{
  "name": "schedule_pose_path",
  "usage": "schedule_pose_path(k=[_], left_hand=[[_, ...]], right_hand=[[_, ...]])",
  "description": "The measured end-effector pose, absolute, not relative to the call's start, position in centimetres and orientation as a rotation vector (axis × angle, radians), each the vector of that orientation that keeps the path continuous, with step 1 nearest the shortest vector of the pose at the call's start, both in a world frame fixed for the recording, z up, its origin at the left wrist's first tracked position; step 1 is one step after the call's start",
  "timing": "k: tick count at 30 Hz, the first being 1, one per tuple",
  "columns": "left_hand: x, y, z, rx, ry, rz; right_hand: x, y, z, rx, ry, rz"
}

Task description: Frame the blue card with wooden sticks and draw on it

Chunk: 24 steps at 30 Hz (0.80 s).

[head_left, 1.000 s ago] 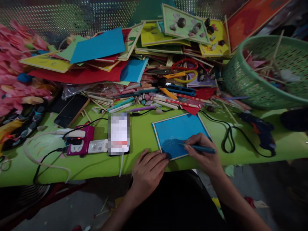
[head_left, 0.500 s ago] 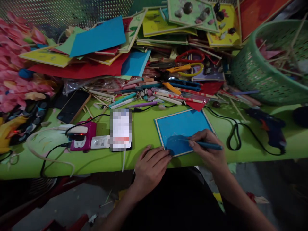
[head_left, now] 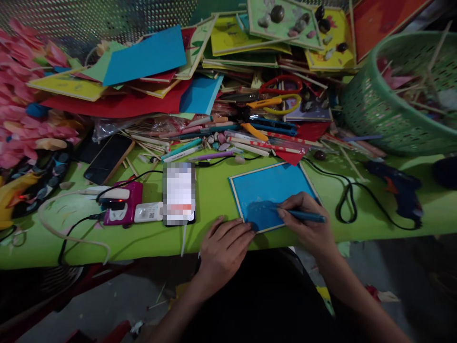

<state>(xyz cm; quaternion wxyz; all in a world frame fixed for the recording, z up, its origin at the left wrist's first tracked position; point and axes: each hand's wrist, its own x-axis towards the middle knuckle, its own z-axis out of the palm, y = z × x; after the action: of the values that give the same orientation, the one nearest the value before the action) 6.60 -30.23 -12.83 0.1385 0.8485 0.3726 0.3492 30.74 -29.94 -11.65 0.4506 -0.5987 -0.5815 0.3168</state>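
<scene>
A blue card [head_left: 273, 183] edged with thin pale wooden sticks lies on the green table in front of me. Faint pale marks show on its middle. My left hand [head_left: 226, 245] rests flat with its fingers stretched over the card's lower left corner. My right hand [head_left: 309, 219] grips a blue pen [head_left: 305, 216], its tip at the card's surface near the marks. Just left of the card, a lit phone [head_left: 179, 193] with a blurred screen lies on the table, a white cable at its lower end.
A magenta power strip [head_left: 134, 197] with chargers and cables sits left. At right are a glue gun [head_left: 400, 190] with a looped cord and a green basket [head_left: 389, 105] of scraps. Behind lie pens, scissors [head_left: 278, 102], a dark phone [head_left: 109, 158] and piled framed cards [head_left: 250, 35].
My right hand and the pen have shifted very slightly to the left over the card. My left hand stays in place.
</scene>
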Motion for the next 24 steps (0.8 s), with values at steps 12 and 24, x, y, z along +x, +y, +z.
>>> schedule_pose_path(k=[12,24], left_hand=[[6.53,-30.2,-12.72,2.458,1.069,1.015],[6.52,-30.14,-12.9,2.456,1.066,1.021]], right_hand=[[30.97,-30.24,-11.99,-1.493,-1.276,0.712],[30.61,-29.89,-11.43,-1.554,-1.364,0.711]])
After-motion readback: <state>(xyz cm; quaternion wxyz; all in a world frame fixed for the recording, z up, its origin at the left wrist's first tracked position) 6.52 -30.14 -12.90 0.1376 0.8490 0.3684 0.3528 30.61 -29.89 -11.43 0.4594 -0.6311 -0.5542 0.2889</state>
